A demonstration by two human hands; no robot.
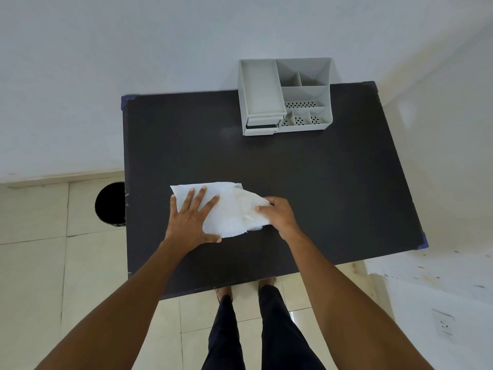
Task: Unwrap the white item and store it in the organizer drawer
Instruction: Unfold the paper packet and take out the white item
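Observation:
A white paper wrapping (232, 209) lies on the dark table (320, 182), near its front middle. My left hand (192, 220) presses flat on the wrapping's left part, fingers spread. My right hand (277, 213) pinches the wrapping's right edge, which is folded over toward the left. What is inside the wrapping is hidden. A grey desk organizer (285, 94) stands at the table's far edge, right of centre. Its small drawers (262, 125) sit at the front left, and the lower one is pulled out slightly.
A black round bin (110, 204) stands on the tiled floor left of the table. White walls close in behind and to the right. My legs and feet show below the table's front edge.

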